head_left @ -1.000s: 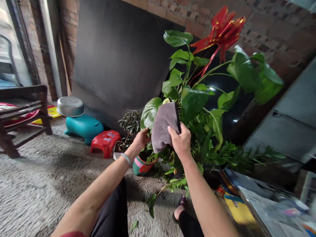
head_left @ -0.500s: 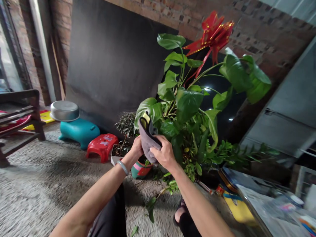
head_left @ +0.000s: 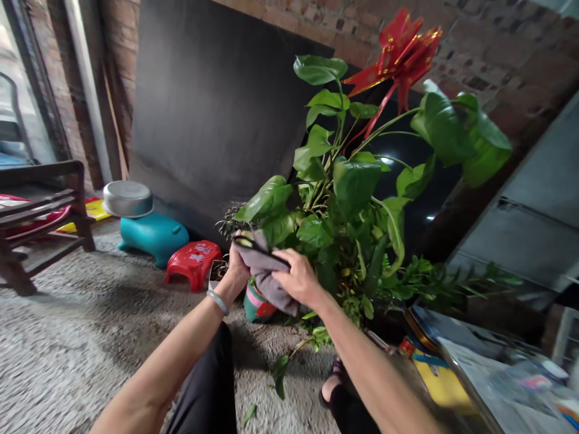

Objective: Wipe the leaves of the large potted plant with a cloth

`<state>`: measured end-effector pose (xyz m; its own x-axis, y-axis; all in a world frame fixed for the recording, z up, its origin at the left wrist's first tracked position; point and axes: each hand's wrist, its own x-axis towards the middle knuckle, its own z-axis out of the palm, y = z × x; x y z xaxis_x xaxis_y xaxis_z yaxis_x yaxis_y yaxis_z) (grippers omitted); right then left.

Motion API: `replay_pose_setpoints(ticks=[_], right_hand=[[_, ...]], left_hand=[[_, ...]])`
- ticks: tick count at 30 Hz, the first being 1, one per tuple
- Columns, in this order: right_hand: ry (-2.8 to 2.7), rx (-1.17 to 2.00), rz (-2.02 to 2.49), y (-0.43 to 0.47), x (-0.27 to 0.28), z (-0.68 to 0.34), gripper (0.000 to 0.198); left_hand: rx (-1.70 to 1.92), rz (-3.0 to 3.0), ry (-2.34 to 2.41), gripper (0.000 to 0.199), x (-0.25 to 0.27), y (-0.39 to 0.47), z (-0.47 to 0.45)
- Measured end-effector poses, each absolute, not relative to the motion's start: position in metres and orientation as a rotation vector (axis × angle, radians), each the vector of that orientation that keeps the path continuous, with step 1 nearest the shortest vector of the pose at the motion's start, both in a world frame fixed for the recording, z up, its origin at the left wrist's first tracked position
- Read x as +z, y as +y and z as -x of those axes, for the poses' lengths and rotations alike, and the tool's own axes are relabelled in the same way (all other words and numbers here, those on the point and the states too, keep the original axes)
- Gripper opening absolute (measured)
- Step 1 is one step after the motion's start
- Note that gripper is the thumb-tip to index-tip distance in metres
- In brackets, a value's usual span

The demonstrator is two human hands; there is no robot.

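Note:
Between my hands is a grey cloth (head_left: 268,272) with a black edge and a yellow-green underside. My left hand (head_left: 237,268), with a pale bangle at the wrist, is closed on the cloth's left end. At its right side my right hand (head_left: 298,277) grips it, thumb on top. A large leafy potted plant (head_left: 355,181) with broad green leaves rises just beyond my hands. The leaf (head_left: 266,199) nearest them hangs right above the cloth. Below the cloth stands a green, pink and red pot (head_left: 257,304), partly covered by it.
To the left are a red stool (head_left: 193,263), a teal animal-shaped stool (head_left: 154,236) with a metal basin (head_left: 128,198) on it, and a wooden chair (head_left: 45,211). A red bow (head_left: 400,57) tops the plant. A cluttered table (head_left: 479,367) stands at the right.
The cloth has come down off the broad leaf and turned flatter. My hands have moved slightly apart, the left one further left. The leaf now shows whole.

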<state>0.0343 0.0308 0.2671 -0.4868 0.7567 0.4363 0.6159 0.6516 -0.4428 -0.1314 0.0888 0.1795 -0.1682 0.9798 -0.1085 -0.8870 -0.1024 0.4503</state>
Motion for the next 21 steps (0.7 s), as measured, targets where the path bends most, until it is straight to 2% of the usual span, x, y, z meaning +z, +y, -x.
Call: replay_pose_setpoints(ticks=[3,7,10,12,14,17,21], right_hand=[[-2.063,0.36,0.956,0.004,0.279,-0.053,0.041],[-1.721,-0.065,0.872,0.015,0.344,-0.063,0.039],[-1.744,-0.214,1.0,0.04,0.342,-0.047,0.038],[-1.969,-0.098,1.112,0.045,0.305,-0.034,0.034],[-2.196,0.195,1.114,0.033,0.256,-0.028,0.038],[-2.13,0.557,1.054,-0.001,0.2,-0.042,0.043],[-1.883,0.783,1.11,-0.046,0.176,-0.086,0.043]], left_hand=[[1.676,-0.264,0.472,0.053,0.173,0.088,0.139],[1.659,-0.312,0.508,0.053,0.17,0.085,0.136],[1.665,-0.326,0.511,0.05,0.173,0.083,0.128],[1.669,-0.324,0.505,0.048,0.174,0.08,0.126],[1.682,-0.289,0.525,0.043,0.17,0.075,0.131],[1.655,-0.193,0.618,0.033,0.151,0.063,0.142],[1.569,-0.154,0.801,0.02,0.118,0.044,0.135]])
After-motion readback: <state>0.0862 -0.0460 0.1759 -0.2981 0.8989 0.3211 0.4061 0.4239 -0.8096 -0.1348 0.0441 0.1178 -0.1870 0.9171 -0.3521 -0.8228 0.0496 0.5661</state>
